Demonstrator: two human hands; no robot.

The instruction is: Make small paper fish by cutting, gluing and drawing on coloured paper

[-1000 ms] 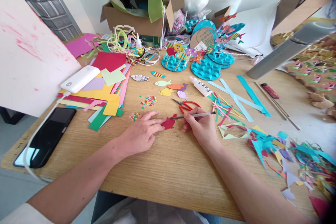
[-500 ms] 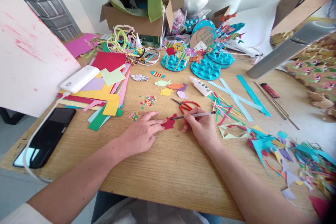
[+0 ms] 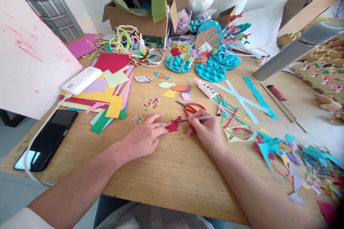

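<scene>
A red paper fish [image 3: 174, 124] lies flat on the table in front of me. Fingertips of my left hand [image 3: 143, 135] rest on its left end, fingers stretched out and holding nothing. Pinched in my right hand [image 3: 206, 128] is a slim pen [image 3: 206, 117], its dark tip on or just over the fish. Red-handled scissors [image 3: 192, 107] lie beyond my right hand. Farther back are cut paper fish: a yellow one [image 3: 170, 93], an orange and purple one [image 3: 181, 88] and a striped one [image 3: 161, 76]. Small paper dots [image 3: 152, 103] are heaped near my left hand.
Coloured paper sheets [image 3: 113, 64], a power bank [image 3: 81, 81] and a phone [image 3: 47, 139] lie left. Glue [image 3: 206, 88], paper strips [image 3: 242, 102] and scraps [image 3: 292, 164] are right, near a grey flask [image 3: 298, 50]. Blue egg-tray discs [image 3: 211, 70] stand behind.
The pen tip has shifted very slightly on the red fish. Both hands stay almost where they were.
</scene>
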